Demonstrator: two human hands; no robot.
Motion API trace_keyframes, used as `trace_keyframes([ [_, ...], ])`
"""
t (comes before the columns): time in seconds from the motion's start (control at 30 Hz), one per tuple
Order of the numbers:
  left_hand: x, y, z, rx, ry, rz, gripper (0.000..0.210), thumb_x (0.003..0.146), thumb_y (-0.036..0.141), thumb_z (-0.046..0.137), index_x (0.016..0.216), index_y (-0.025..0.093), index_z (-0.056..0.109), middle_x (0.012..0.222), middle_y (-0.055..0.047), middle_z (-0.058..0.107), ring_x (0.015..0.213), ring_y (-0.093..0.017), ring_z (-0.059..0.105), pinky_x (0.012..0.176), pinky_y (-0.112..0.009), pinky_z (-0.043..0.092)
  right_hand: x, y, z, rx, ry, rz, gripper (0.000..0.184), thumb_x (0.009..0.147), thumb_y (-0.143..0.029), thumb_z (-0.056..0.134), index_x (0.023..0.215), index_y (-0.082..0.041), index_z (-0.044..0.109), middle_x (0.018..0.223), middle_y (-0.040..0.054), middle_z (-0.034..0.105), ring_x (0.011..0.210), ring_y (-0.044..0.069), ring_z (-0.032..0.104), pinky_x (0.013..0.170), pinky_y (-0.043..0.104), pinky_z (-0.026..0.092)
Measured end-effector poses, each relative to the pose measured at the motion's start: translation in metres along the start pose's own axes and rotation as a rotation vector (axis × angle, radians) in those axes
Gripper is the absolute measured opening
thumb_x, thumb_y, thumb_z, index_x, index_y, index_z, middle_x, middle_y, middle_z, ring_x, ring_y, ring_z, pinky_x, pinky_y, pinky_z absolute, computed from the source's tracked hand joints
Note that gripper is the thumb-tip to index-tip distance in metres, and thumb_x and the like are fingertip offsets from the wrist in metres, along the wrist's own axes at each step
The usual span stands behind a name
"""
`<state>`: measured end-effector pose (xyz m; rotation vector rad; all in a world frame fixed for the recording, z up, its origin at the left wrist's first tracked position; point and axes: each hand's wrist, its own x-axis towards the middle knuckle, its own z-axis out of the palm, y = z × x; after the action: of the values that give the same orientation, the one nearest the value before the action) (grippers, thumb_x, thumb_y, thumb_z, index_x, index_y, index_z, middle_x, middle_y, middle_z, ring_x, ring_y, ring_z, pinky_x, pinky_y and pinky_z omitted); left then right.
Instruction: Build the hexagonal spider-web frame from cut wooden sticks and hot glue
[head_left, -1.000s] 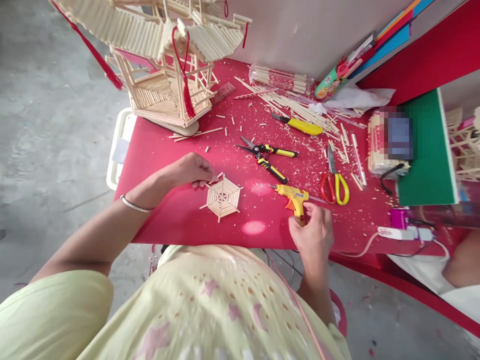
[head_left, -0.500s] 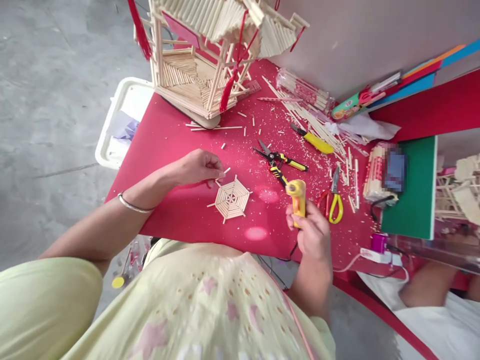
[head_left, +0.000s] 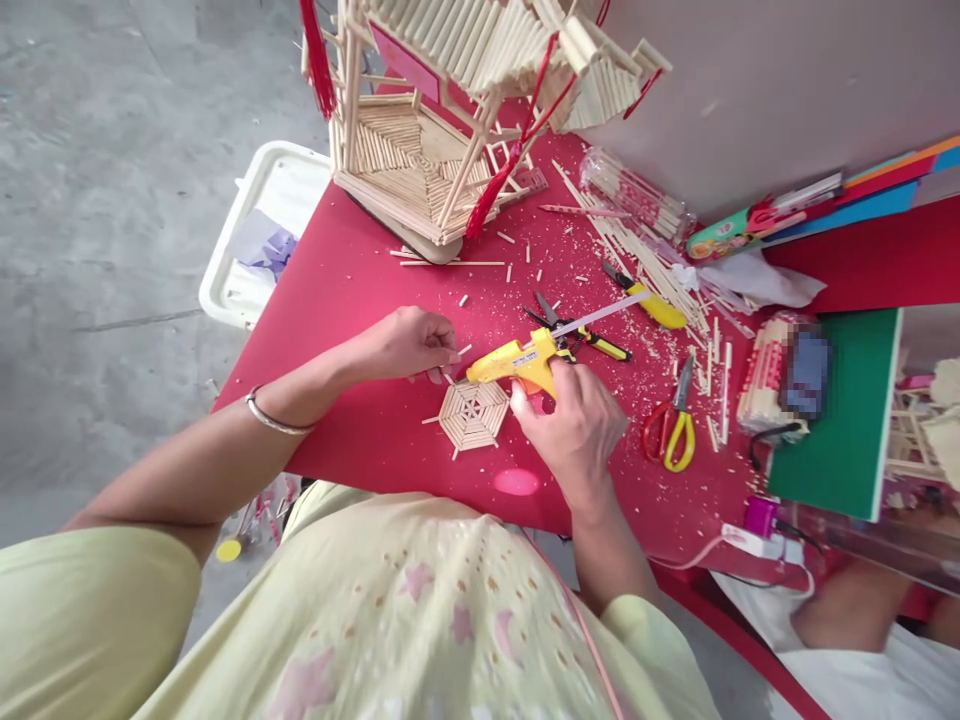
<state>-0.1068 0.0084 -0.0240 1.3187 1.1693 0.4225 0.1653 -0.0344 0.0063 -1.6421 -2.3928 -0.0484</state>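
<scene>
My right hand [head_left: 574, 425] grips a yellow hot glue gun [head_left: 517, 362], a pale glue stick [head_left: 607, 312] jutting from its back. The gun's nozzle points left, at the upper edge of a web-shaped hexagon of thin wooden sticks [head_left: 472, 412] lying flat on the red table. Just above that hexagon, the fingers of my left hand [head_left: 416, 343] pinch a short wooden stick [head_left: 464, 351]. The nozzle is close to the left fingertips; whether it touches the wood I cannot tell.
A wooden-stick pavilion [head_left: 420, 170] with red tassels stands at the back. Pliers [head_left: 600, 343], a yellow-handled cutter [head_left: 652, 305], scissors [head_left: 679, 430], loose sticks [head_left: 652, 255] and a power strip [head_left: 757, 543] lie to the right. Another person's leg [head_left: 855, 610] shows at lower right.
My right hand has swung the glue gun left, from upright beside the hexagon to level with its nozzle at the hexagon's upper edge. My left hand still pinches the stick.
</scene>
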Motion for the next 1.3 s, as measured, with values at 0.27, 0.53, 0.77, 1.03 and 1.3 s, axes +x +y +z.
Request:
trace_keyframes([
  [0.27,-0.0015,0.0072,-0.0003,0.038,0.012,-0.012,0.016,0.085,0.031,0.068,0.083,0.015,0.072,0.066,-0.003,0.076,0.051,-0.012,0.066,0.046,-0.018,0.045,0.0055,-0.0044,0.0068,-0.182,0.109,-0.166,0.031,0.099,-0.039,0.059,0.118,-0.016,0.066,0.087,0.0076,0.066,0.079,0.022,0.059,0.070,0.035,0.042],
  [0.53,-0.0010,0.0041,0.0005,-0.031,0.013,-0.030,0.015,0.082,0.033,0.070,0.080,0.017,0.069,0.072,-0.004,0.078,0.064,-0.017,0.074,0.051,-0.021,0.054,0.0050,-0.0050,0.0068,-0.188,0.138,-0.195,0.029,0.098,-0.035,0.060,0.117,-0.014,0.067,0.086,0.0066,0.065,0.079,0.021,0.058,0.071,0.033,0.042],
  [0.77,-0.0001,0.0005,0.0011,-0.062,0.013,-0.029,0.015,0.083,0.032,0.072,0.081,0.017,0.069,0.074,-0.005,0.079,0.068,-0.019,0.077,0.055,-0.022,0.059,0.0053,-0.0041,0.0068,-0.187,0.136,-0.199,0.030,0.097,-0.035,0.060,0.118,-0.014,0.066,0.085,0.0066,0.065,0.078,0.021,0.057,0.069,0.034,0.041],
  [1.03,0.0003,0.0009,0.0028,-0.033,0.027,-0.028,0.015,0.083,0.031,0.071,0.081,0.016,0.070,0.074,-0.005,0.079,0.070,-0.020,0.078,0.058,-0.024,0.062,0.0044,-0.0035,0.0078,-0.172,0.133,-0.195,0.030,0.096,-0.032,0.060,0.120,-0.014,0.065,0.085,0.0067,0.064,0.079,0.021,0.057,0.069,0.034,0.042],
  [1.3,-0.0001,0.0022,0.0025,-0.021,0.026,-0.018,0.019,0.083,0.035,0.072,0.080,0.017,0.070,0.073,-0.005,0.079,0.071,-0.020,0.078,0.058,-0.023,0.061,0.0045,-0.0042,0.0052,-0.187,0.159,-0.208,0.028,0.097,-0.033,0.061,0.117,-0.014,0.066,0.084,0.0058,0.065,0.076,0.020,0.058,0.068,0.033,0.042],
])
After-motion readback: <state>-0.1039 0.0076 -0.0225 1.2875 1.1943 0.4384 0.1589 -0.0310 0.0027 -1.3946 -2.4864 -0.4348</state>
